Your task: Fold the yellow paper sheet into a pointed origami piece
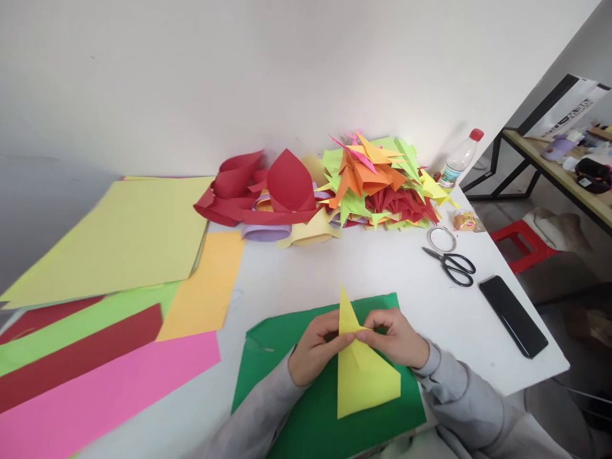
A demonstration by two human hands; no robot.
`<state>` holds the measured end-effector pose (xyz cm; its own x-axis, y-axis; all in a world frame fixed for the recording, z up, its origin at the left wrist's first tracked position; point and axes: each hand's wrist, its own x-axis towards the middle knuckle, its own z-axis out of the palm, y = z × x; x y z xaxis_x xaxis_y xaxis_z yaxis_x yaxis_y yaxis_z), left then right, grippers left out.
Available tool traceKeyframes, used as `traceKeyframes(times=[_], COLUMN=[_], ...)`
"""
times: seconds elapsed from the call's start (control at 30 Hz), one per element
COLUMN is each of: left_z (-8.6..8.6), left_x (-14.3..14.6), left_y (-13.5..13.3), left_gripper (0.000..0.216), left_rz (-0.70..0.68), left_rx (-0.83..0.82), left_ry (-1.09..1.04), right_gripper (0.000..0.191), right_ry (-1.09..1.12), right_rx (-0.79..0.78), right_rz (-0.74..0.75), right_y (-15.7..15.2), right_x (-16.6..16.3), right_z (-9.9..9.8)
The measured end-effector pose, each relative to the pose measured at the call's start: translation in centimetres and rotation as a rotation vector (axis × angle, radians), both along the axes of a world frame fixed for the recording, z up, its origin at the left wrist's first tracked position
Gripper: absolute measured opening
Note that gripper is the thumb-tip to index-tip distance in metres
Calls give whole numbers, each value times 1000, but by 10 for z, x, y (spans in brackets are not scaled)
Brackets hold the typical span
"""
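Both hands pinch a partly folded sheet of yellow paper [366, 382] above a green sheet [287, 382]. My left hand [318, 344] grips its left side, thumb on the front and the fingers partly hidden behind. On the other side, my right hand [394, 335] pinches a small flap close to the left thumb tip. The yellow paper narrows to a sharp point at the top and widens toward the bottom, with a diagonal crease below the thumbs.
Large yellow sheets [124, 236] and coloured strips, including a pink one [143, 382], lie left. At the back are red paper shapes [289, 182] and a pile of folded paper [368, 178]. Scissors [449, 264], tape [442, 240], a phone [513, 315] and a bottle [459, 159] are right.
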<state>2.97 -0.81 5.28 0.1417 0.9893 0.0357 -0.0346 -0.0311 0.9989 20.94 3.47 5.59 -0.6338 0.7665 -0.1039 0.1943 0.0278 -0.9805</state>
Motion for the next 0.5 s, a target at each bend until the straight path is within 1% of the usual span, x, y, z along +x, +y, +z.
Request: traceKeyframes(times=[0.13,0.2,0.27,0.37,0.5], left_z=[1,1,1,0,-3], left_x=[0,-1,-1,0,2], left_y=[0,0,-1,-1,0], left_gripper=[31,31,31,31,34], left_rz=[52,54,48,58,139], left_rx=[-8,-28,-45,-53,-48], left_ry=[26,20,5,-18,-58], right_gripper=[42,40,40,40,39], right_ry=[18,10,-8,-36,-39], right_rx=[-49,-75,-73,-29,-46], right_rz=[37,61,82,84,99], right_y=[0,0,0,-1,-1], right_x=[0,0,-1,-2,-2], right_z=[-1,-2,-2,-2,-3])
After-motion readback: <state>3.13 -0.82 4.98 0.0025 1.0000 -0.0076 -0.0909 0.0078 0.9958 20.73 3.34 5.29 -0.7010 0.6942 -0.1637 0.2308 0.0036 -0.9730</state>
